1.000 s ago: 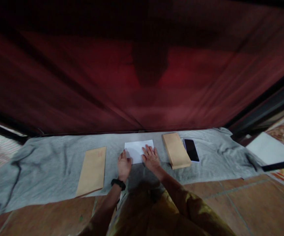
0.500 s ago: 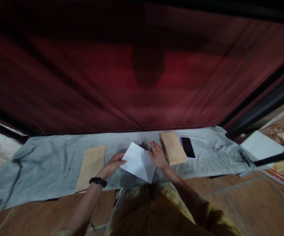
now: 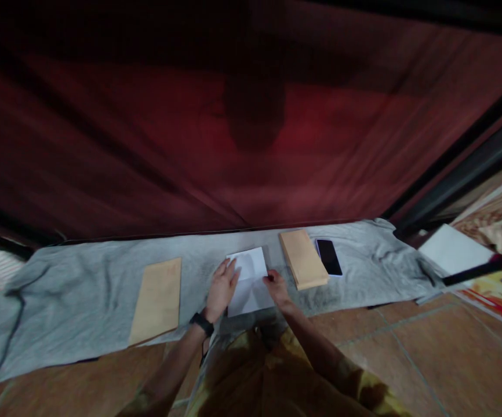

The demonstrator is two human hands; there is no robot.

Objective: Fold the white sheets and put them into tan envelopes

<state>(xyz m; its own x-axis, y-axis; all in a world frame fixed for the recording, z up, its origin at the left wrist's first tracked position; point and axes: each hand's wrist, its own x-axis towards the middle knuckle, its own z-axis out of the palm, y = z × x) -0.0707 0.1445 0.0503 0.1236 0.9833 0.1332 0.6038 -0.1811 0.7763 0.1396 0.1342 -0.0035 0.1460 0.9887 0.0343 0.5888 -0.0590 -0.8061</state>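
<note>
A white sheet of paper (image 3: 251,293) lies on the grey cloth in front of me, with a crease running across it. My left hand (image 3: 220,291), a dark band at its wrist, rests along the paper's left edge with its fingers stretched forward and slightly apart. At the opposite edge, my right hand (image 3: 276,286) pinches the sheet between thumb and curled fingers. Just right of that hand is a stack of brown envelopes (image 3: 304,259). Another brown envelope (image 3: 157,298) lies flat to the left, apart from my left hand.
A phone (image 3: 329,256) with a dark screen lies beside the stack. The grey cloth (image 3: 83,289) covers a long, narrow surface, backed by a red fabric panel (image 3: 181,150). Dark bars (image 3: 464,179) and a white flat item (image 3: 456,249) are at the right, above tiled floor (image 3: 464,341).
The paper has turned from a slant to nearly square and now shows a crease. My left hand moved right onto its edge; my right hand went from spread fingers to a pinch.
</note>
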